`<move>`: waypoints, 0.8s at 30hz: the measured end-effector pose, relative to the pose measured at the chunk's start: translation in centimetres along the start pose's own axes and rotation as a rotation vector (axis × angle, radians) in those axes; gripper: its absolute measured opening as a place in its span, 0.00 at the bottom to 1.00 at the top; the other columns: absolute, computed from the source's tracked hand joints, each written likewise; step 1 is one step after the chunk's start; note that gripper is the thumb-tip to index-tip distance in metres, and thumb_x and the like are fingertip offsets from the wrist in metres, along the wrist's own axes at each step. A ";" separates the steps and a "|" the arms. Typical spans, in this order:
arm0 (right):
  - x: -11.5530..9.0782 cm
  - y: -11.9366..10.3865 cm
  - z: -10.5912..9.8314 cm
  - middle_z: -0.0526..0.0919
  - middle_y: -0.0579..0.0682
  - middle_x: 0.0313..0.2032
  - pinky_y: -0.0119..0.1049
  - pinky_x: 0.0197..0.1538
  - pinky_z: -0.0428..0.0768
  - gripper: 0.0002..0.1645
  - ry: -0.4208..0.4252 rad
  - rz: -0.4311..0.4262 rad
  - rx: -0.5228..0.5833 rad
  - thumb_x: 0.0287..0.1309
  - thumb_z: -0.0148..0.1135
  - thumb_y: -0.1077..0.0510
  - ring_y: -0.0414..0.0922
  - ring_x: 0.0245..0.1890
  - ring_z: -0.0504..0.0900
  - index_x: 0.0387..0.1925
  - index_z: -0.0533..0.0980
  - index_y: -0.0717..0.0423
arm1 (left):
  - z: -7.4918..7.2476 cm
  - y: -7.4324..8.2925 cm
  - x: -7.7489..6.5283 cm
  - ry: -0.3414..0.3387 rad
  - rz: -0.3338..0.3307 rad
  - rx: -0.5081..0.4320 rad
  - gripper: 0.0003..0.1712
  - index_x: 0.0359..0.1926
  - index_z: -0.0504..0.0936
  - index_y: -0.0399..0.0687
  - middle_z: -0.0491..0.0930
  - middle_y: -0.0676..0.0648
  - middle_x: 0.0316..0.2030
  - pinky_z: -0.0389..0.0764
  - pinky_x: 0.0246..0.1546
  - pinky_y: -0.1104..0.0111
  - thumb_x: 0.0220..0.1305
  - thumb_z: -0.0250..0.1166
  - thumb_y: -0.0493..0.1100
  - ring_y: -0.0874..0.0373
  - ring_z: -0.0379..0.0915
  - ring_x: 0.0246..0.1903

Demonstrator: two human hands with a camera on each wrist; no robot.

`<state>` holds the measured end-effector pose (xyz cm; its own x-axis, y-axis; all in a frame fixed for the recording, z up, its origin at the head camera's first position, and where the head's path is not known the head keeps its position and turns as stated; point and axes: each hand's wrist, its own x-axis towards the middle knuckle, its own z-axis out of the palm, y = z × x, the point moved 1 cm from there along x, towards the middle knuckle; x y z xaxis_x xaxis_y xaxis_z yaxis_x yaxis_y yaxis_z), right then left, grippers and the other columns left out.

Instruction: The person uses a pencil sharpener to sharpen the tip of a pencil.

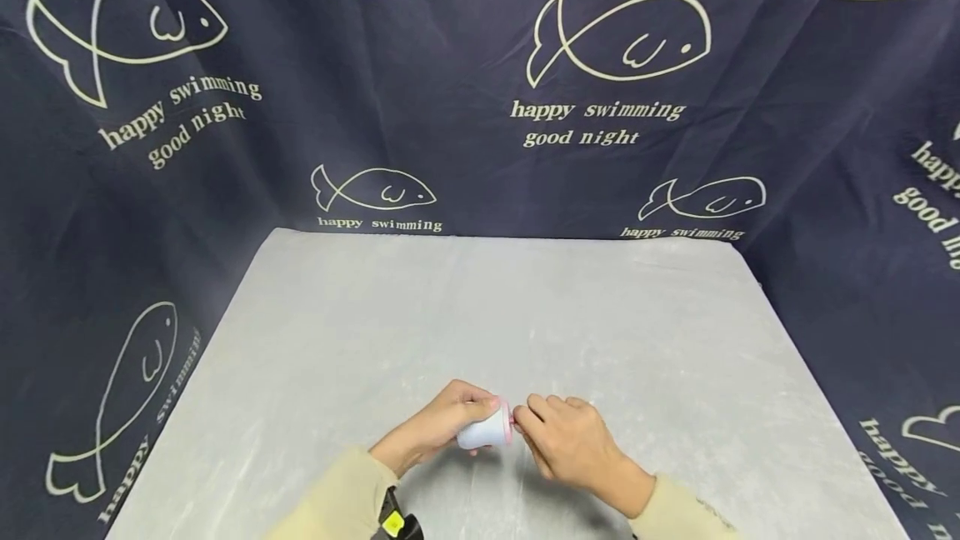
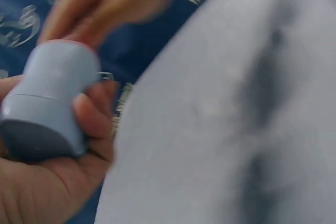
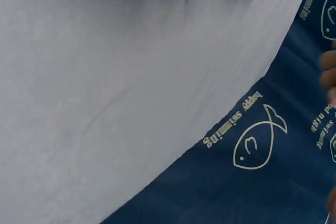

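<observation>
My left hand [image 1: 442,418] grips a small pale-blue, waisted cylinder [image 1: 483,432] with a pink rim, holding it on its side above the table. The cylinder's pink end faces right. My right hand [image 1: 576,445] is close against that end, its fingertips pinching a small pink piece [image 1: 513,419] that sticks out from the middle. In the left wrist view the pale-blue body [image 2: 58,77] shows a seam and a darker base, with thumb and fingers wrapped round it. The right wrist view catches only some fingers at its right edge; the cylinder is outside it.
A pale grey tabletop [image 1: 510,307] spreads beneath both hands, its far edge against a dark blue curtain [image 1: 465,90] printed with fish and lettering. The curtain also hangs along the left and right sides. A black strap with a yellow-green patch [image 1: 393,522] sits at the left wrist.
</observation>
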<state>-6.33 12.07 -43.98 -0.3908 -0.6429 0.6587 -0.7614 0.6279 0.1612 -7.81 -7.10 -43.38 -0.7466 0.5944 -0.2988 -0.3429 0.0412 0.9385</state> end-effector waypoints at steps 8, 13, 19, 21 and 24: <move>1.5 0.8 -1.8 0.59 0.38 0.11 0.26 0.17 0.52 0.20 -0.726 0.852 1.031 0.64 0.49 0.60 0.34 0.12 0.53 0.16 0.68 0.63 | 1.1 -1.1 0.6 0.122 0.568 0.841 0.17 0.48 0.80 0.37 0.83 0.45 0.41 0.78 0.44 0.72 0.67 0.58 0.45 0.57 0.78 0.41; 0.9 2.1 -1.4 0.59 0.39 0.11 0.26 0.16 0.50 0.21 -0.817 0.986 1.395 0.66 0.45 0.62 0.35 0.12 0.50 0.26 0.67 0.79 | 0.8 -1.2 1.1 0.137 1.030 1.220 0.20 0.48 0.78 0.37 0.79 0.48 0.39 0.75 0.40 0.80 0.70 0.51 0.50 0.61 0.75 0.37; 1.1 1.9 -1.0 0.65 0.40 0.14 0.26 0.18 0.59 0.14 -0.620 0.824 1.019 0.66 0.50 0.59 0.32 0.13 0.58 0.27 0.77 0.58 | -0.1 -1.0 1.2 0.214 0.986 1.239 0.20 0.49 0.78 0.35 0.79 0.46 0.41 0.77 0.43 0.75 0.68 0.56 0.48 0.59 0.76 0.41; 1.1 1.6 -0.8 0.70 0.42 0.16 0.27 0.19 0.64 0.10 -0.523 0.814 0.924 0.65 0.53 0.58 0.31 0.15 0.64 0.30 0.78 0.54 | -0.4 -0.7 1.0 0.246 0.933 1.187 0.20 0.50 0.78 0.36 0.80 0.46 0.41 0.78 0.42 0.74 0.63 0.62 0.46 0.58 0.76 0.41; 1.1 1.1 -0.5 0.79 0.43 0.23 0.27 0.24 0.71 0.03 -0.352 0.741 0.838 0.62 0.58 0.62 0.30 0.21 0.71 0.34 0.78 0.52 | -0.7 -0.3 0.8 0.288 0.847 1.095 0.21 0.50 0.79 0.36 0.80 0.46 0.41 0.79 0.41 0.73 0.58 0.65 0.43 0.58 0.77 0.40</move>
<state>-7.36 12.31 -42.76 -0.9034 -0.4096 0.1271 -0.3385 0.4991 -0.7977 -8.71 -7.24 -44.01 -0.6342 0.5761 0.5156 0.7718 0.4323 0.4663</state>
